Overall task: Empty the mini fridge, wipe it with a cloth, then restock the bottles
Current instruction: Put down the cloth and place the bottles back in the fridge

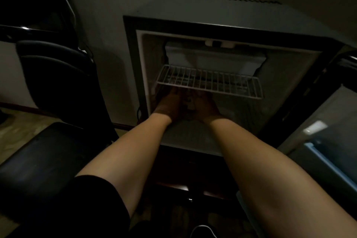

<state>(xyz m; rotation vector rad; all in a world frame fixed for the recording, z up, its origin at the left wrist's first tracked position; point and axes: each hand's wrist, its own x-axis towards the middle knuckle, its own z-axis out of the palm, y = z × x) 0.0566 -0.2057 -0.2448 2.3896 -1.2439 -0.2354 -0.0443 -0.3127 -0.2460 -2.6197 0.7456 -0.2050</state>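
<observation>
Both hands, left hand (167, 103) and right hand (205, 106), inside mini fridge (289, 75) (grip unclear).

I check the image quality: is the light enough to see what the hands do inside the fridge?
Head view: dim overall; left hand and right hand lie in shadow under the wire shelf, grip unclear; wide-angle bending at the fridge frame.

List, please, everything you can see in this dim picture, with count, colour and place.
mini fridge: one, black frame, pale inside, centre, open.
wire shelf: one, white, in the fridge, nothing visible on it.
fridge door: one, pale inner side, swung right.
chair: one, dark, left of the fridge.
left hand: one, under the shelf; grasp unclear.
right hand: one, under the shelf beside it; something indistinct between them.
</observation>
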